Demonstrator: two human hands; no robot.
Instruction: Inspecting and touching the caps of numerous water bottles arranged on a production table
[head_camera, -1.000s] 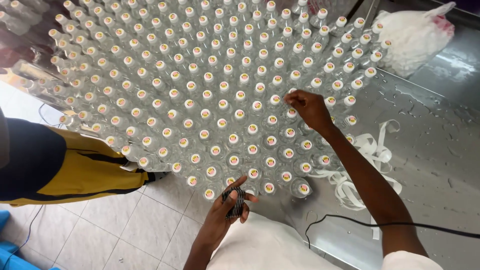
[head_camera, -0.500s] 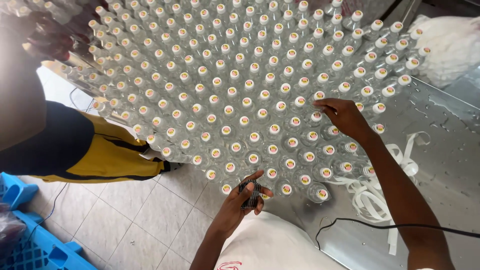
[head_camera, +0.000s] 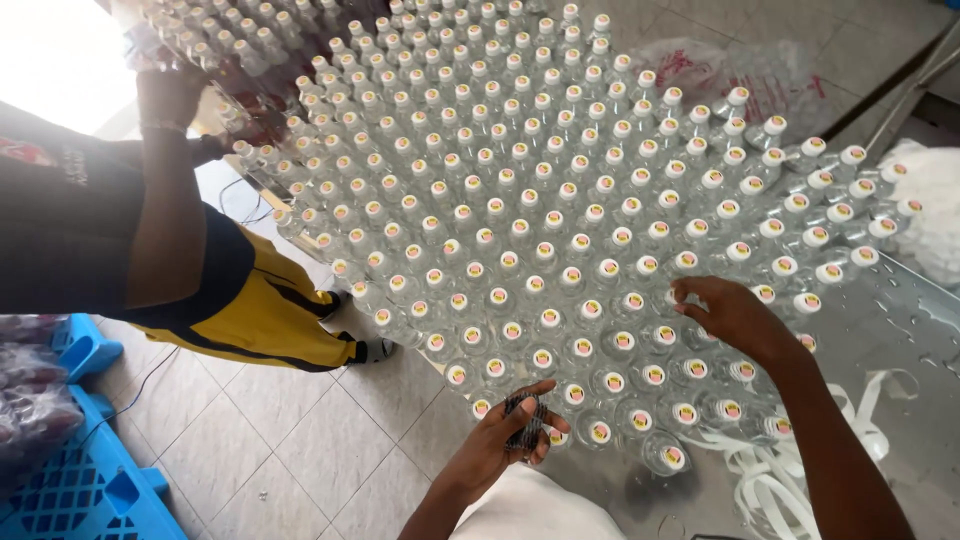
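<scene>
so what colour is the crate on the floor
Blue, a slotted plastic crate, bottom left in the head view.

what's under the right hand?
The right hand rests on capped clear bottles packed on a wet metal table. The caps directly beneath its fingers are hidden.

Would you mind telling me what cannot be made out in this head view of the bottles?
- Small dark object in the left hand: fingers cover it, kind unclear.
- Cap designs on the bottles: too small.
- Right hand fingertips: whether they grip a cap is unclear.
- Co-worker's hand: cut off by glare.
</scene>
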